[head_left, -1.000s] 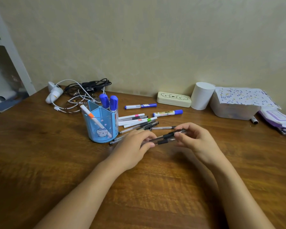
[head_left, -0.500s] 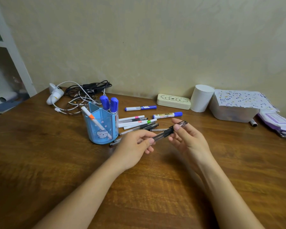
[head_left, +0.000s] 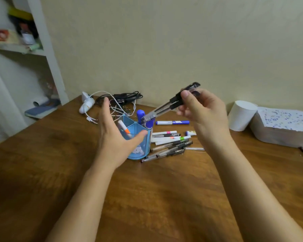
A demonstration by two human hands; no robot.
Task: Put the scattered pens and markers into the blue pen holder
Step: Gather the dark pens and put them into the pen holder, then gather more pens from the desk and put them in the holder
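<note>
Right hand (head_left: 202, 109) is raised above the table (head_left: 156, 189), fingers pinched on a small bundle of clear-barrelled black pens (head_left: 168, 105); exact count in the bundle cannot be told. Bundle tilts down to the left, lower tips just above the rim of the blue pen holder (head_left: 143, 137), beside the blue marker caps (head_left: 144, 117) standing in it. Left hand (head_left: 115, 135) is open, palm facing the holder, fingers spread on its left side and thumb across its front; whether it touches the wall cannot be told. Holder also contains a white marker with orange band (head_left: 123, 129), leaning. Loose pens and markers (head_left: 171, 142) lie in a fan on the table just right of the holder; one blue-capped marker (head_left: 172, 122) lies apart behind them. Tangled cables (head_left: 115, 103) sit behind the holder near the wall. At the far right, a white paper roll (head_left: 241, 115) and a lidded box (head_left: 283, 130), well clear of the hands. Near side of the table is bare wood. Holder's lower left is hidden by the left hand; shelf (head_left: 21, 49) contents at upper left are blurred
</note>
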